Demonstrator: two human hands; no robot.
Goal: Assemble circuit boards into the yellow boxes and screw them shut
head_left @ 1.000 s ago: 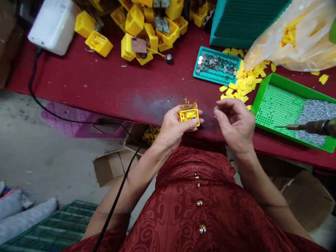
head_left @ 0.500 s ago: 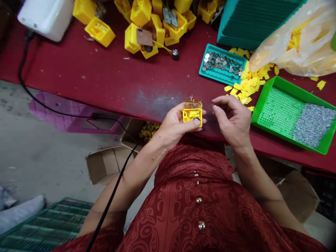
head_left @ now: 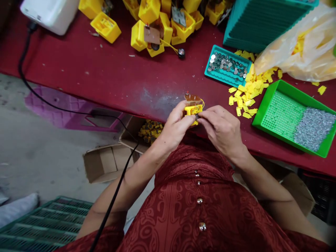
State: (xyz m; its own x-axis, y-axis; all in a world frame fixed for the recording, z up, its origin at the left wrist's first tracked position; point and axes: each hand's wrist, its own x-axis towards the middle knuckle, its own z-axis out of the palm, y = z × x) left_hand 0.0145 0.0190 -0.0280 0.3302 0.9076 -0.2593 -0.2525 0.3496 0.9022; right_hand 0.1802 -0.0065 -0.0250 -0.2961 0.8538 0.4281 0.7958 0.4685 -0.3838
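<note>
My left hand grips a small yellow plastic case at the table's front edge, thumb across its near side. A brown circuit board with thin yellow wires stands at the far side of the case. My right hand is closed in a pinch, its thumb and forefinger at the right side of the case. A small dark, metallic part shows at those fingertips; whether it is held or only touched is hidden.
Right of my hands lie loose yellow pieces, a teal tray of metal discs and a green basket with small metal parts. More yellow cases sit at the back. A black cable crosses on the left.
My right hand has moved left from beside the case to touch it. The case now tilts, and its open face is mostly covered by fingers. The whole view has shifted slightly.
</note>
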